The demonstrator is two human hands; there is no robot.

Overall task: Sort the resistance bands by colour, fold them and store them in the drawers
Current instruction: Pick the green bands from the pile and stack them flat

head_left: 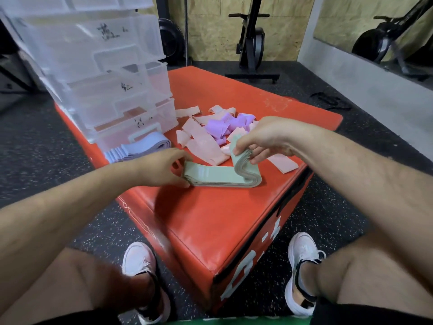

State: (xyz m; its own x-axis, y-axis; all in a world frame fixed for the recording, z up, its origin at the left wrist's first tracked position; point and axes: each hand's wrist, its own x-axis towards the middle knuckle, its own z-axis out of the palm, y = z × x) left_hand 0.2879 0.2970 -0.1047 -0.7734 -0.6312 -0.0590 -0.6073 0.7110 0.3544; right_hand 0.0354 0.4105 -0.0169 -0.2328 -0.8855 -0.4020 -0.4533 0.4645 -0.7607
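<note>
Two hazards are noted. First, the green stack (215,175) is many layers thick and is bent only at its right end. In my judgement the layers may slide against each other and fan out if either grip slackens during the fold. Second, the raised end sits just beside the loose pink bands (203,144). A pink one could be caught in the fold and the colours mixed.

Left hand (161,168): its fingers (181,181) are curled, with the thumb above and the fingertips low at the stack's left end. It appears to pinch that end against the box (210,219).

Right hand (264,137): its fingers (241,148) are drawn close together and pinch the stack's right end. That end is lifted clear of the box and curves up from an S-shaped bend.

Location: the green stack lies flat on the red box, in front of the pink bands and the purple bands (220,127), which are heaped together unsorted. A blue stack (138,148) lies at the foot of the drawers (112,90), touching or nearly touching the lowest one. The green stack is well apart from the drawers and not yet stored.
</note>
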